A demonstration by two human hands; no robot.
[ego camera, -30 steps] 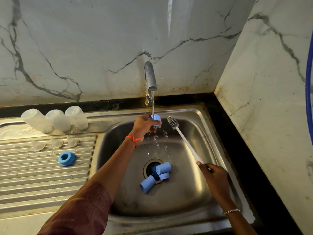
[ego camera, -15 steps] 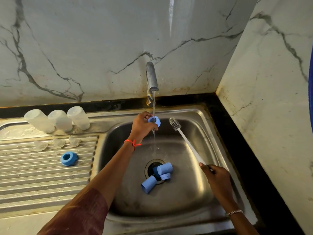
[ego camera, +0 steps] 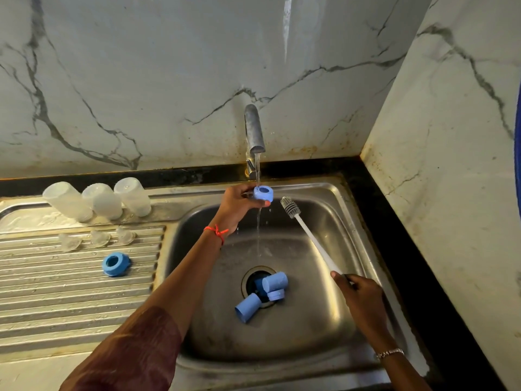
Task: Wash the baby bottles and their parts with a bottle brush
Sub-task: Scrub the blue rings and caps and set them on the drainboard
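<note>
My left hand (ego camera: 238, 206) grips a blue bottle ring (ego camera: 263, 193) under the running water from the tap (ego camera: 253, 131), its opening turned up toward me. My right hand (ego camera: 359, 296) holds the white handle of the bottle brush (ego camera: 290, 206), whose grey bristle head points up beside the ring without touching it. Several blue caps and rings (ego camera: 263, 294) lie over the drain in the sink basin (ego camera: 324, 328). Three clear bottles (ego camera: 97, 200) stand upside down at the back of the drainboard, with three clear teats (ego camera: 97, 238) in front and another blue ring (ego camera: 115, 263).
The ribbed steel drainboard (ego camera: 56, 300) fills the left side. Marble walls close off the back and the right, with a black counter strip (ego camera: 408, 263) along the sink's right edge. A blue hose edge (ego camera: 518, 153) shows at far right.
My left hand has turned the blue ring under the stream so its opening now faces up. The brush has stayed nearly still beside it.
</note>
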